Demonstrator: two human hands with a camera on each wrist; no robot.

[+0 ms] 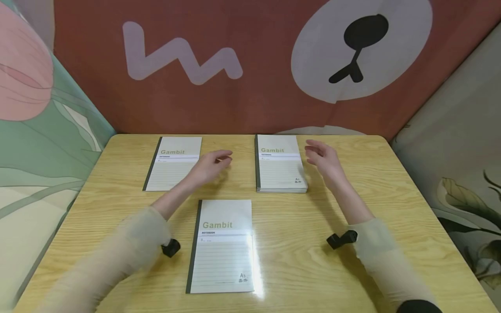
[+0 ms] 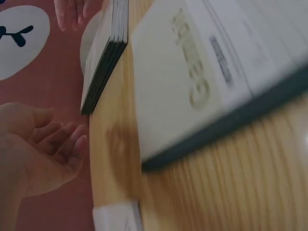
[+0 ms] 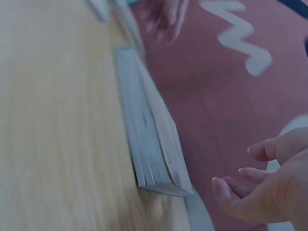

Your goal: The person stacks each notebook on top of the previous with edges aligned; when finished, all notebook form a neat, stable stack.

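Three Gambit notebook covers show face up from here, each with a dark spine along its left edge. One belongs to the front notebook point(image 1: 221, 256), nearest the person; one to the back-left notebook point(image 1: 172, 167), by the far edge; and the third tops the back-right stack point(image 1: 279, 167). That stack has several layers, at least three, though I can't settle the exact number.

Two bare hands reach over the wood. The left hand point(image 1: 211, 165) is by the back-left notebook's right edge, on the side toward the stack, its fingers loosely bent and gripping nothing. The right hand point(image 1: 324, 160) is just beside the stack's right edge — near it but apart — its fingers also slack and a little curved around air. Two pale sleeves cover the forearms, and two small black devices sit at the cuffs, a left one point(image 1: 171, 248) and a right one point(image 1: 342, 239).

The table point(image 1: 293, 226) is yellowish wood with visible grain and rounded far corners; a bright glare falls along the front notebook's right edge. Behind it hangs a reddish-brown backdrop point(image 1: 195, 108) bearing one pale zigzag point(image 1: 180, 52) and one pale oval point(image 1: 321, 56) with a black nose-like mark. To the left, a green panel carries a big pink flower point(image 1: 23, 65) — to the right, a greyish panel point(image 1: 450, 130) shows dark, drooping leaves.
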